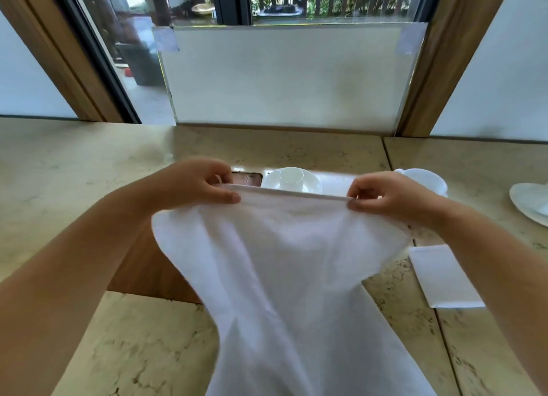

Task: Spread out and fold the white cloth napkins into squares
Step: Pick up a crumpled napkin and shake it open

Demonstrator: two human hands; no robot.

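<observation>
Left hand [195,182]: fingers curled, thumb and forefinger pinching the top hem of the white napkin [278,262] near its left end. Right hand [388,198]: fingers likewise curled, pinching the same hem near the right end. Hem stretched taut between both hands, lifted above the tabletop [74,164]. Rest of the cloth hangs loose toward the viewer, narrowing in the middle, bottom edge cut off by the frame. A folded napkin [444,277] lies flat on the tabletop just right of it, apart. Behind the hem, a white cup [292,177] on a plate, lower parts hidden by the cloth. White dishes [427,180] at right; one cut off at the edge. Corners of the held cloth not visible.
</observation>
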